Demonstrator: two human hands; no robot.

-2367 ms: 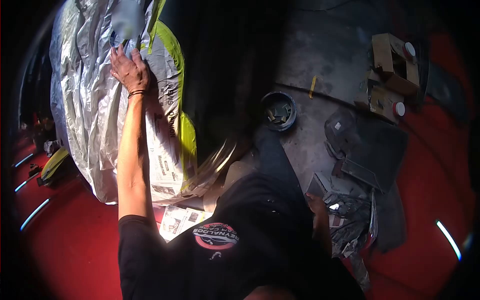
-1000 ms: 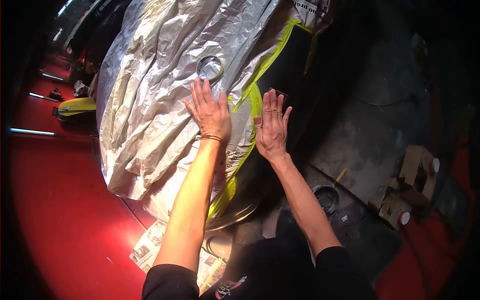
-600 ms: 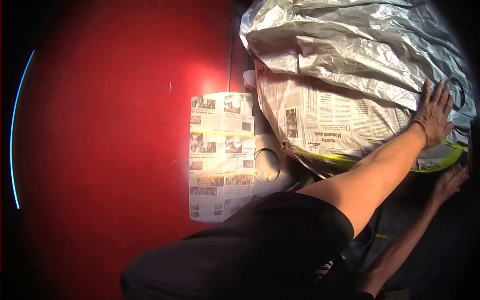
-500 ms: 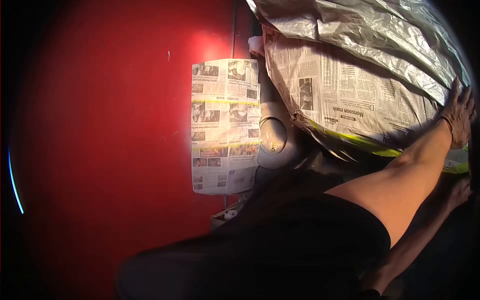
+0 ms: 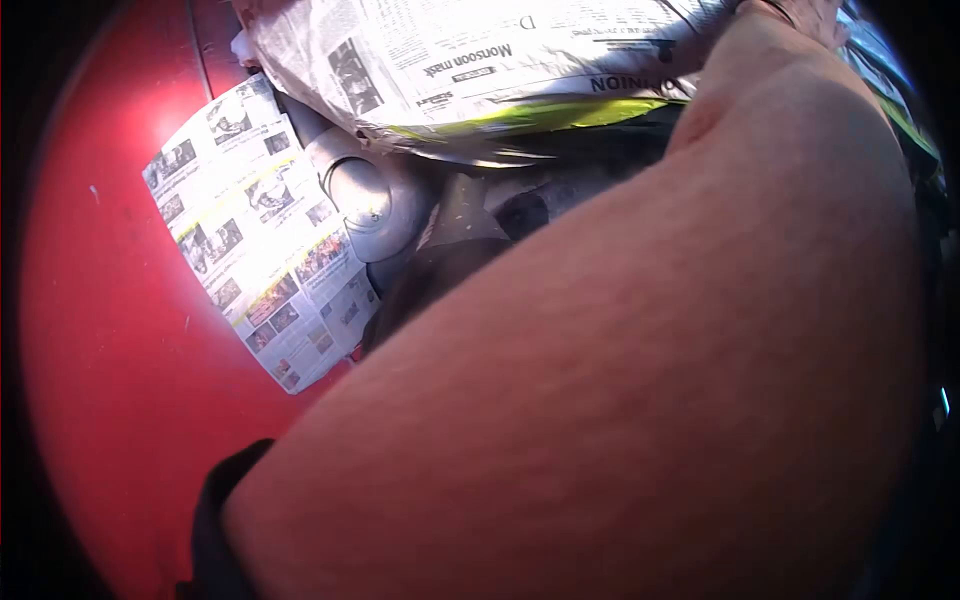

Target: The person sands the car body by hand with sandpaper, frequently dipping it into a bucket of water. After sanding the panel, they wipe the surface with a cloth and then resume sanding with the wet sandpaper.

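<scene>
My left arm stretches from the lower left across the view to the top right, where my left hand (image 5: pixel 808 18) is partly cut off by the frame edge. The hand lies at the right end of a bulky newspaper covering (image 5: pixel 460 65), close to a crumpled silver sheet (image 5: pixel 880 55). Its fingers are mostly hidden. Yellow-green tape (image 5: pixel 530 115) runs along the covering's lower edge. My right hand is out of view.
A red painted panel (image 5: pixel 100 400) fills the left side. Over its edge lies a flat sheet of newspaper (image 5: pixel 230 215) with yellow-green strips. Beside it sits a grey part with a round recess (image 5: pixel 362 190). Dark recesses lie under the newspaper covering.
The view has shifted and turned, bringing my left arm much nearer. My left hand, earlier spread on the silver sheet, now sits at the top edge. My right hand has left the view.
</scene>
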